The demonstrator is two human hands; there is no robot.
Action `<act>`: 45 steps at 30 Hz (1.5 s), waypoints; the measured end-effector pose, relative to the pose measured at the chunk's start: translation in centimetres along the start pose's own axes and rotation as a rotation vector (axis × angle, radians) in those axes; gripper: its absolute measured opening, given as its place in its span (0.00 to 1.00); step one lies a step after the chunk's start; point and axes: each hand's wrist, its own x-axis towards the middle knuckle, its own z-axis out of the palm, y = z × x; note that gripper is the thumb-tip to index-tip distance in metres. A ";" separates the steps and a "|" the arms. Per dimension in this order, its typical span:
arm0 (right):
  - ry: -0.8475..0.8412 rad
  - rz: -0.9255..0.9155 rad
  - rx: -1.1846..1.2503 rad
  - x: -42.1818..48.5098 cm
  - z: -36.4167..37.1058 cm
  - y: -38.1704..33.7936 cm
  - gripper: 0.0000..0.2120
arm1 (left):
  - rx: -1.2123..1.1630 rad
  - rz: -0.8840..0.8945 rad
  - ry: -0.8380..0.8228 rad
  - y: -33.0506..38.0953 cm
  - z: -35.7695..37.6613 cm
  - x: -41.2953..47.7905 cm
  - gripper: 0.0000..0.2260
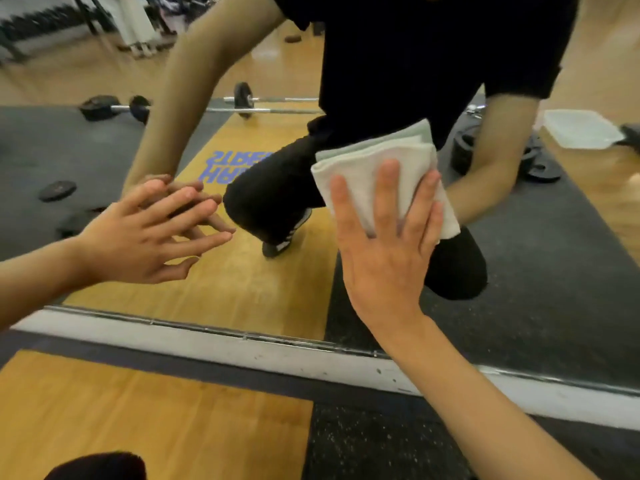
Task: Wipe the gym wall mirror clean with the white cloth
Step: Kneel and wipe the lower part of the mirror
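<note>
Cloth: folded white fabric cloth (360, 168) flat on large gym wall mirror (554, 258), beneath right hand (384, 251).
Fingers (388, 192): spread straight, pressing it.
Left hand (138, 237): spread, bare, well left of cloth.

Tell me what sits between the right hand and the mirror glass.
The folded white cloth lies under the fingers of the right hand, pressed flat against the mirror; the head view shows it.

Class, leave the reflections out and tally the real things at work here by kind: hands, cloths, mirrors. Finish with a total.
Hands: 2, the left hand and the right hand
Cloths: 1, the white cloth
Mirrors: 1, the wall mirror
Total: 4
</note>
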 end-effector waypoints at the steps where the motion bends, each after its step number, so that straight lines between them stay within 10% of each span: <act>1: 0.001 -0.039 -0.032 -0.2 0.0 0.5 0.31 | -0.033 -0.042 -0.037 0.7 -0.7 0.0 0.35; 22: -0.233 -0.169 -0.081 -0.4 -3.2 3.4 0.33 | -0.082 -0.355 0.245 0.4 -3.4 14.2 0.34; 31: -0.050 0.000 -0.016 15.3 -6.3 -3.7 0.26 | -0.078 -0.391 0.319 0.4 -2.9 14.4 0.36; 38: -0.030 -0.308 -0.109 16.0 -8.0 2.7 0.25 | -0.054 -0.336 0.325 0.4 -2.7 14.2 0.31; 45: 0.014 0.124 -0.152 11.8 -10.7 14.1 0.27 | -0.018 -0.337 0.353 0.7 -3.0 14.9 0.32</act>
